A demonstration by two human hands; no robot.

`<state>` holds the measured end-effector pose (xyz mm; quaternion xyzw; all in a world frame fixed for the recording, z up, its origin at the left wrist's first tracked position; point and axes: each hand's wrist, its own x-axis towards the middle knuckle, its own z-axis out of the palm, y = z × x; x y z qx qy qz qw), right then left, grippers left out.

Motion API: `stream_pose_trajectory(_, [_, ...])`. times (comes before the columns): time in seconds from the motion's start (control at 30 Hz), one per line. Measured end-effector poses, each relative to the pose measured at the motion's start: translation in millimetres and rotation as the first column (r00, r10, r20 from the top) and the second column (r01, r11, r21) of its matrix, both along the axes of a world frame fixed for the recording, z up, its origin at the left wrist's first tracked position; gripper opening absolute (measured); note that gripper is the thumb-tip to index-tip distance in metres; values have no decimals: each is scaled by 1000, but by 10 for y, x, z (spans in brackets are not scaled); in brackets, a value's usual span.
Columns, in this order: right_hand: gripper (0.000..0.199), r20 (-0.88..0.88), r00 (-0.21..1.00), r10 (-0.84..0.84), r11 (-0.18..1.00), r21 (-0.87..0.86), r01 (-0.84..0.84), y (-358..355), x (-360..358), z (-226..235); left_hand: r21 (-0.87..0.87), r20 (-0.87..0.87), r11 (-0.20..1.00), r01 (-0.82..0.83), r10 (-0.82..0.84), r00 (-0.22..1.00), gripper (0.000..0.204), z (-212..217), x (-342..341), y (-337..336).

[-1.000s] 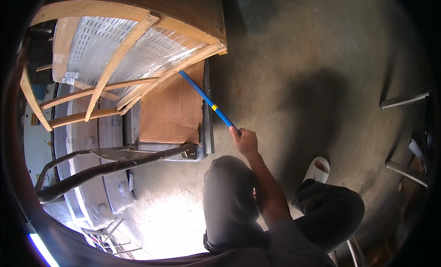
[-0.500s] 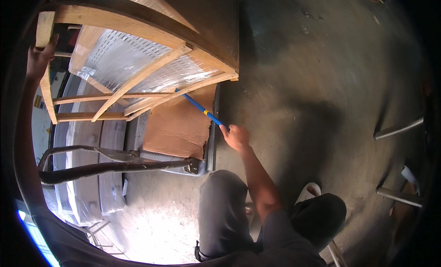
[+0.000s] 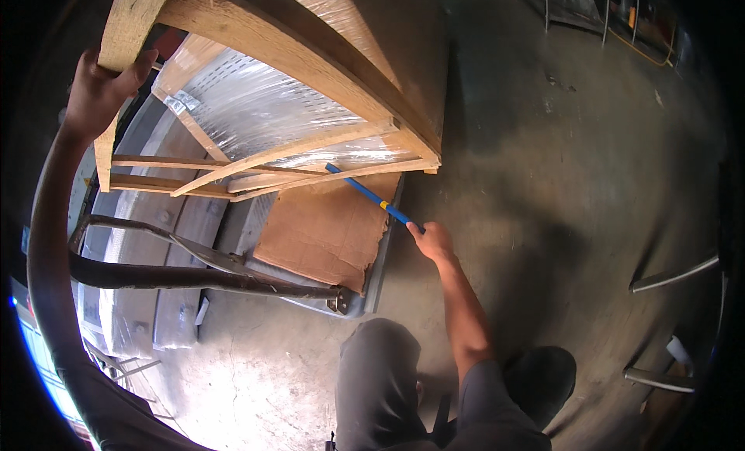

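Note:
My left hand (image 3: 99, 95) is closed around the end of a wooden beam (image 3: 133, 30) at the upper left corner of a timber crate frame (image 3: 283, 43). Inside the frame, clear plastic film wraps a pale item with a slotted panel (image 3: 256, 94). A blue bar (image 3: 359, 190) with a yellow band is gripped near its lower end by my right hand (image 3: 431, 240). The bar's far tip meets the crate's lower slat, though whether it goes under the slat cannot be made out. A worn cardboard sheet (image 3: 322, 230) lies beneath the crate on a grey platform cart (image 3: 382, 271).
The cart's dark tubular handle (image 3: 194, 279) stretches leftward in front of me. Long film-wrapped items (image 3: 132, 296) stand at the left. Metal legs (image 3: 675, 274) rise at the right edge, and a metal rack (image 3: 578, 16) stands far right. My knees are close to the cart.
The crate, cart and both hands sit farther right and mostly lower in view, apart from the left hand, which appears larger. Both hands keep their holds.

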<state>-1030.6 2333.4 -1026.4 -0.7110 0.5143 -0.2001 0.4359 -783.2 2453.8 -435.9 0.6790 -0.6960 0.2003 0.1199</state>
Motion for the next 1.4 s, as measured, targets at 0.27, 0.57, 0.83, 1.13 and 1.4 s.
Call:
stream_pose_trajectory(0.27, [57, -97, 994, -54, 990, -132, 41, -77, 245, 918, -54, 138, 995, 85, -77, 987, 36, 42, 181, 84])
stream_pose_trajectory(0.57, [43, -234, 964, 126, 969, -177, -169, -295, 620, 2138, -236, 112, 972, -9, 36, 993, 18, 198, -161, 111])
stream_pose_trajectory(0.83, [33, 273, 935, 225, 974, -71, -214, -258, 419, 1647, -399, 374, 917, -10, 173, 911, 48, 324, 756, -504])
stream_pose_trajectory(1.13, [36, 306, 952, -25, 970, -221, 97, -120, 215, 351, -367, 296, 905, 214, -105, 950, 34, 186, 610, -465])
stream_pose_trajectory(1.4, [26, 101, 985, 140, 977, -177, -120, -129, 852, 1497, -313, 446, 932, -184, 316, 838, 51, 531, 1056, -449])
